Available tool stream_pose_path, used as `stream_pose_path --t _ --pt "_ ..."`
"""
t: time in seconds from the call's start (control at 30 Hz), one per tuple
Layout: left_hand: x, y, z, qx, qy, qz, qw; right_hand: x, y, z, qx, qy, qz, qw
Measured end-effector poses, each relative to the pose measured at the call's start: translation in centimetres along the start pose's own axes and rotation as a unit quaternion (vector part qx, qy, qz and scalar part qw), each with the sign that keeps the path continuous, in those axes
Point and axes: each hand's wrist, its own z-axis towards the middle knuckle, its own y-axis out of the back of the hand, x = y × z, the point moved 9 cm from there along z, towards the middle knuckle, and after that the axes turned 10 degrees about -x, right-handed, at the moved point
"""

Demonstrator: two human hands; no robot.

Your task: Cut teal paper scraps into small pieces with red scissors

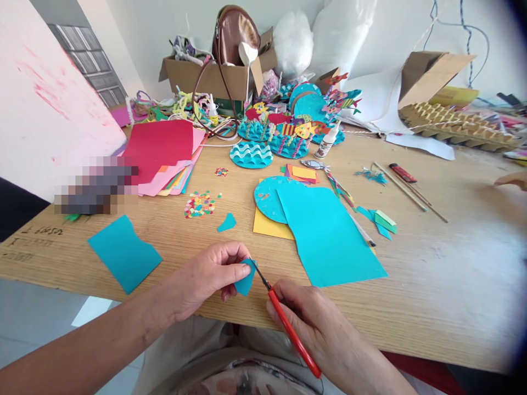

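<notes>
Near the front edge of the wooden table (173, 258), my left hand (216, 269) pinches a small blue paper piece (246, 282) between thumb and fingers. My right hand (302, 312) is closed around red-handled scissors (293, 334), whose blades point up and left to the top right edge of that piece. A small blue scrap (228, 222) lies just beyond my left hand. To the left is a larger blue sheet (125, 253) with a curved cut edge. A big blue sheet (333, 236) lies to the right, partly over a blue round disc (269, 197) and yellow paper (269, 226).
Colored dots (200, 204) and a stack of colored sheets (160, 151) lie at the left. Decorated blue discs (251, 154) and a glue bottle (327, 142) stand behind. Sticks (405, 189) and a red cutter (402, 173) lie right. A cardboard box (233, 82) is at the back.
</notes>
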Motion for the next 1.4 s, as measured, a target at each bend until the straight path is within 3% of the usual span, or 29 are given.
stream_pose_path --t 0.53,0.83,1.1,1.3,1.4 --pt "0.4 0.3 0.3 0.006 0.007 -0.02 1.0 -0.2 0.0 0.2 -0.017 0.01 -0.006 1.0" --pt "0.1 2.0 0.4 -0.053 -0.028 -0.027 0.998 -0.2 0.1 0.2 0.0 -0.009 0.001 1.0" --pt "-0.4 1.7 0.0 -0.078 -0.04 -0.073 0.993 -0.7 -0.2 0.4 -0.012 -0.052 0.129 0.99" --pt "0.3 0.9 -0.5 -0.061 -0.005 -0.125 0.99 -0.9 -1.0 1.4 -0.019 -0.103 0.281 0.954" --pt "0.7 0.6 -0.6 -0.063 0.012 -0.143 0.988 -1.0 -0.6 1.8 -0.052 -0.104 0.329 0.937"
